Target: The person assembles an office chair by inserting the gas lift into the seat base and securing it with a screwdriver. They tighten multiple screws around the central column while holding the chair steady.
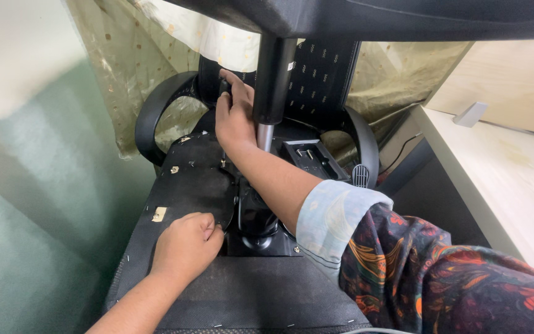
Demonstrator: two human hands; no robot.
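Far left: pale green floor (26, 204), smooth and blurred, under a sheer olive-gold curtain with small dots (118, 55). Next, left hand (186, 244), fingers curled shut and pressing on the edge of the flat black plastic underside panel of an overturned office chair (186, 179), matte, studded with small screws and a pale sticker. Behind, curved black plastic armrest (156, 111), glossy and looped. Centre: right hand (235, 114), fingers wrapped tight around a slim black tool handle (224, 86), just beside the black-and-chrome gas-lift column (271, 86), cylindrical and smooth, rising from the black metal seat mechanism (310, 158). Across the top, dark chair base (403, 18). Further right, patterned dark sleeve with pale blue cuff (403, 260). Far right: light wooden desk top (514, 179), smooth, slightly stained, with a small grey block (470, 114).
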